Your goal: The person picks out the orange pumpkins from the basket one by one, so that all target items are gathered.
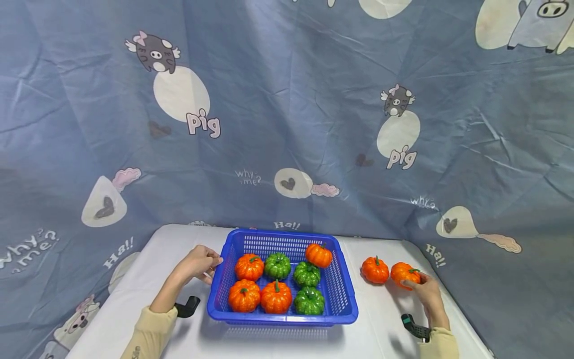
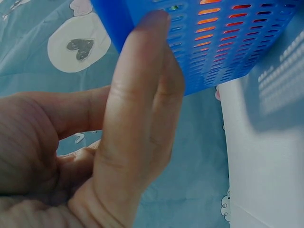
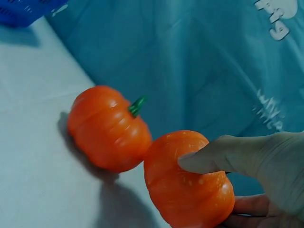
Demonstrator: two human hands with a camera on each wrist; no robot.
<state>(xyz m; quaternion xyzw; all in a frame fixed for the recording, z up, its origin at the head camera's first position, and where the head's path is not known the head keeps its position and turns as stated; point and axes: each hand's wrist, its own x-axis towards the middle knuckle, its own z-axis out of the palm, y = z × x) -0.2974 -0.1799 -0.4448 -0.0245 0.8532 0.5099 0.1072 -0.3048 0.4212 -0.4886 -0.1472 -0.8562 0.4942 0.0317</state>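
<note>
At the left side of a blue plastic basket (image 1: 287, 319), my left hand (image 1: 200, 263) pinches the rim; in the left wrist view its fingers (image 2: 137, 85) lie against the slotted wall. My right hand (image 1: 429, 291) holds a small orange pumpkin (image 1: 403, 273) at the table's right side, thumb across the ribbed skin in the right wrist view. Just left of it sits another orange pumpkin (image 1: 375, 269) with a green stem. Inside the basket are several orange pumpkins (image 1: 244, 296) and three green pumpkins (image 1: 309, 301).
A white-covered table (image 1: 251, 346) bears everything. Behind and around it hangs a blue-grey cloth (image 1: 287, 114) printed with cartoon pigs. A dark band with a camera sits on each wrist.
</note>
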